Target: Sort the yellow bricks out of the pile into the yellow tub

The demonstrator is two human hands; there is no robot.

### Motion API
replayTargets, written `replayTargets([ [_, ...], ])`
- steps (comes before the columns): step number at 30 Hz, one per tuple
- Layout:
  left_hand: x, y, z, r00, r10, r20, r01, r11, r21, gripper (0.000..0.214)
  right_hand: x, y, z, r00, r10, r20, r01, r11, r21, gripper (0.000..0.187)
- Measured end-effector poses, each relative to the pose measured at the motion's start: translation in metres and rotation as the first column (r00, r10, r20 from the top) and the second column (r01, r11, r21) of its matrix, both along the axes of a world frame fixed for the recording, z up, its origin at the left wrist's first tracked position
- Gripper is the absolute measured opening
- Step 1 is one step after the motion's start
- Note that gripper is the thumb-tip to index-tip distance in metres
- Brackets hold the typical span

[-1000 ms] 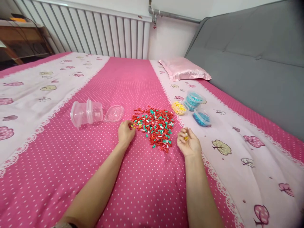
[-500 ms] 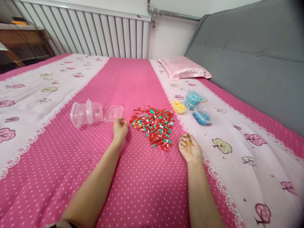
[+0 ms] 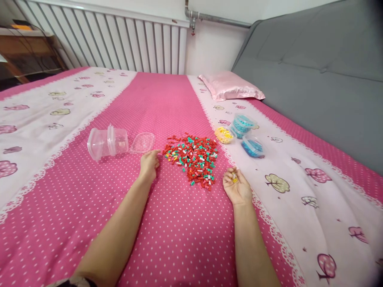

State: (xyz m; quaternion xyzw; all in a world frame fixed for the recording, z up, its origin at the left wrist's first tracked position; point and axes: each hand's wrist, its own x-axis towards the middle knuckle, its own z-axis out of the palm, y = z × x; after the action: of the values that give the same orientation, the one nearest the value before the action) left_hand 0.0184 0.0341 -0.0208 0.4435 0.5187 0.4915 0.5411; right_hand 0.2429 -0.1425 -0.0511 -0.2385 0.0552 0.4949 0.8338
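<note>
A pile of small plastic bricks (image 3: 199, 159), mostly red with green, white and yellow among them, lies spread on the pink dotted bedspread (image 3: 179, 223). At its left edge is my left hand (image 3: 149, 164), index finger stretched out towards the bricks and the other fingers loosely bent; I see nothing held in it. My right hand (image 3: 237, 187) rests palm up to the right of the pile, fingers curled over a few yellow bricks (image 3: 235, 179). Beyond it stands a clear tub of yellow bricks (image 3: 224, 135).
Two stacked tubs of light blue bricks (image 3: 243, 124) and a tub of darker blue bricks (image 3: 253, 146) stand at the right. Left of the pile lie a clear lid (image 3: 143, 142) and nested clear tubs (image 3: 103, 143) on their side. A pink pillow (image 3: 230, 85) lies farther back.
The index finger of my left hand has straightened towards the pile, and the yellow brick seen at its fingertips no longer shows there. My right hand still cups yellow bricks.
</note>
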Motion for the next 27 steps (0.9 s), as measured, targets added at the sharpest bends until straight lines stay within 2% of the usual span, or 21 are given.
replayTargets([
  [4, 0.003, -0.005, -0.011, 0.96, -0.095, -0.265, 0.122, 0.989, 0.087, 0.02, 0.0, -0.001, 0.0, 0.999, 0.013, 0.042, -0.013, 1.0, 0.006, 0.011],
  [9, 0.001, -0.004, -0.013, 0.83, -0.091, -0.551, 0.21, 0.965, 0.158, 0.027, -0.002, 0.0, 0.001, 1.0, 0.01, 0.03, -0.01, 1.0, 0.008, 0.014],
  [13, 0.001, -0.004, -0.01, 0.73, -0.057, -0.681, 0.249, 0.95, 0.187, 0.025, -0.001, 0.0, 0.001, 0.995, 0.019, 0.096, -0.019, 1.0, -0.003, 0.011],
  [16, 0.002, -0.005, -0.009, 0.693, -0.044, -0.719, 0.268, 0.942, 0.2, 0.023, -0.001, 0.0, 0.001, 0.995, 0.018, 0.097, -0.017, 1.0, -0.012, 0.011],
  [19, 0.003, -0.006, -0.01, 0.689, -0.034, -0.724, 0.268, 0.94, 0.211, 0.019, -0.002, 0.001, 0.003, 0.999, 0.011, 0.039, -0.01, 1.0, -0.009, 0.017],
  [22, 0.003, -0.004, -0.011, 0.716, -0.025, -0.698, 0.242, 0.946, 0.215, 0.015, -0.003, 0.001, 0.003, 1.0, -0.002, -0.016, 0.002, 1.0, -0.003, 0.024],
  [27, 0.003, -0.002, -0.013, 0.82, -0.008, -0.573, 0.148, 0.969, 0.199, 0.012, -0.002, 0.001, 0.0, 0.998, 0.016, 0.057, -0.016, 1.0, 0.001, 0.011],
])
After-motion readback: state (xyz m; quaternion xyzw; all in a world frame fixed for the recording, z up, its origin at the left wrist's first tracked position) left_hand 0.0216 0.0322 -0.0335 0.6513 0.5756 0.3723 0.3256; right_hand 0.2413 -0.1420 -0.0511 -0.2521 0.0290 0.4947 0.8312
